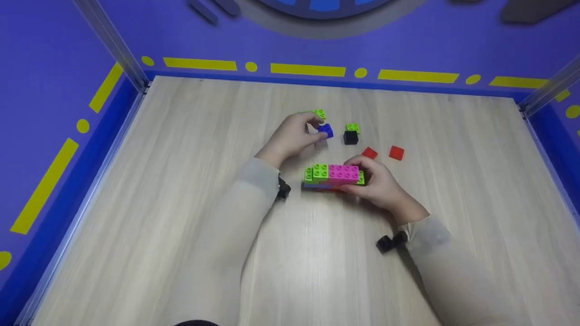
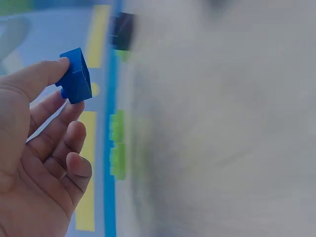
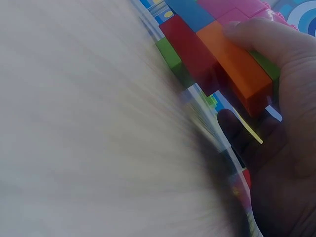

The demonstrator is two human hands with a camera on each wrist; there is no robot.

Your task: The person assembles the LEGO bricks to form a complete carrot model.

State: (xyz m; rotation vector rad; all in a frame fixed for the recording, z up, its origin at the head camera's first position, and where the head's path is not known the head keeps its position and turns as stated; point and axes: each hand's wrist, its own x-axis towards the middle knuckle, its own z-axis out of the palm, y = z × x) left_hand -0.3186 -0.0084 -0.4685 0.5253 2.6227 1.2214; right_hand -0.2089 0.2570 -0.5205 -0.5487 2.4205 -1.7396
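Between thumb and fingertips, my left hand pinches a small blue toy brick, held above the table. In the left wrist view the blue brick is tilted, and the other fingers curl loosely below it. My right hand grips the right end of a built block of toy bricks, with green and pink studded bricks on top. From the right wrist, orange and dark red bricks show in its lower layers. The fingers behind the block are partly hidden.
Beyond the hands lie a black brick, a green brick behind it and another green brick near the left fingers. Two red pieces, one farther right and one by the right hand, rest on the wooden table. Blue-purple walls enclose it.
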